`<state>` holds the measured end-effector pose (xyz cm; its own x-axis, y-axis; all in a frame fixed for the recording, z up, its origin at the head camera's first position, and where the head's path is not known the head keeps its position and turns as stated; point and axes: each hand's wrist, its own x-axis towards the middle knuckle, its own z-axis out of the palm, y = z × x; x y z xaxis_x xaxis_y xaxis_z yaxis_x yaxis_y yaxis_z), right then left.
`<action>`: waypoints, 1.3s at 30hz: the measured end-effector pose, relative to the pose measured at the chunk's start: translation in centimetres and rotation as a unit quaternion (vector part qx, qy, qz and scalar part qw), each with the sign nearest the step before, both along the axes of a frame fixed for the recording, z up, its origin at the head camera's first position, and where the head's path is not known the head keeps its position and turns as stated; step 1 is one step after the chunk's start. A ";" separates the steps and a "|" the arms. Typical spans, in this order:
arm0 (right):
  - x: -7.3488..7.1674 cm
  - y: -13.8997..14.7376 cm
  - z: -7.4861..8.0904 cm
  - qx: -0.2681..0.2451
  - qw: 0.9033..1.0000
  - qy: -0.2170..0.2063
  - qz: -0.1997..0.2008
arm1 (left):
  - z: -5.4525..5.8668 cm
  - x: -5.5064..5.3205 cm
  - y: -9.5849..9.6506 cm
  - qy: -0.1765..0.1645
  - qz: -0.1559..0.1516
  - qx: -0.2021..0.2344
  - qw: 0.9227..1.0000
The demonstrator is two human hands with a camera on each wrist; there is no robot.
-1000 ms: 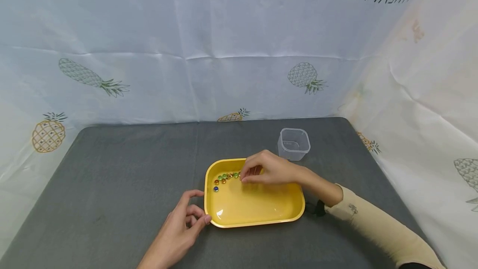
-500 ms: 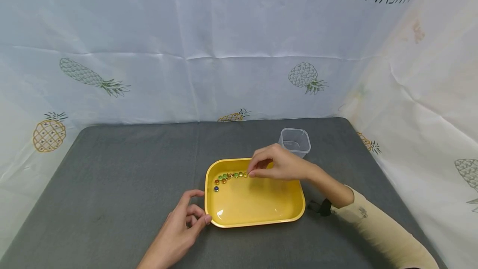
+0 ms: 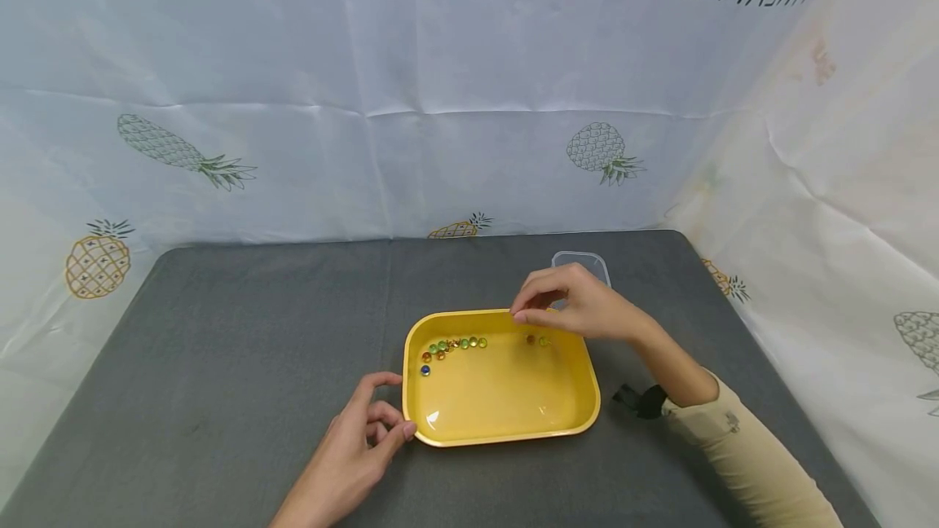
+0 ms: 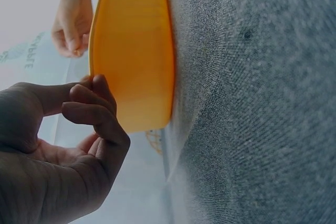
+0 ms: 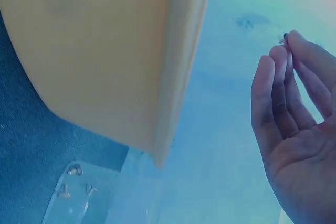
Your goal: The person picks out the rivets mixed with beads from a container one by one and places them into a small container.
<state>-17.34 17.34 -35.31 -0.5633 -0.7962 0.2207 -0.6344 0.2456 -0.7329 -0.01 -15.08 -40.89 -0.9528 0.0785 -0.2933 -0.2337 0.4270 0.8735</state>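
Observation:
In the head view my left hand pinches the left rim of a yellow tray; the left wrist view shows its thumb and a fingertip at the tray edge. My right hand is raised over the tray's far rim. Its thumb and index finger pinch a tiny thing, dark in the right wrist view and too small to name. Small glass beads, green, amber and yellow, form a curved line inside the tray's far left corner, with a blue bead at its near end.
Apart from the line lie an amber bead and a yellow bead. Behind my right hand a clear plastic box is partly hidden; several small shiny pieces show in it. A pineapple-print curtain borders the grey tabletop.
My right hand has drawn back from the bead line, moving right and up. The line's right end and two separate beads have come into sight. My left hand stays on the tray.

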 end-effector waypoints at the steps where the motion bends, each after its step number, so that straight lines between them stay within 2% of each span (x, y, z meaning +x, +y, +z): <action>1: -0.1 0.2 0.1 -0.003 1.000 0.004 -0.004 | 0.0 0.0 0.0 0.000 0.000 -0.001 1.000; 11: -0.5 2.1 0.1 -0.016 0.998 0.041 -0.053 | 0.0 -0.1 0.0 -0.002 0.002 0.000 1.000; 21: -1.3 4.1 0.0 -0.025 0.995 0.013 -0.097 | -0.1 -0.2 0.0 -0.001 0.002 -0.004 1.000; 39: -3.2 7.0 -1.7 -0.005 0.986 0.028 -0.166 | 0.1 -0.1 0.0 -0.002 -0.002 -0.001 1.000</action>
<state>-20.58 24.35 -36.98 -0.7792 -0.5678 0.2654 -0.5599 0.4403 -0.7019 -0.15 -15.11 -40.83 -0.9512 0.0816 -0.2976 -0.2359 0.4294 0.8718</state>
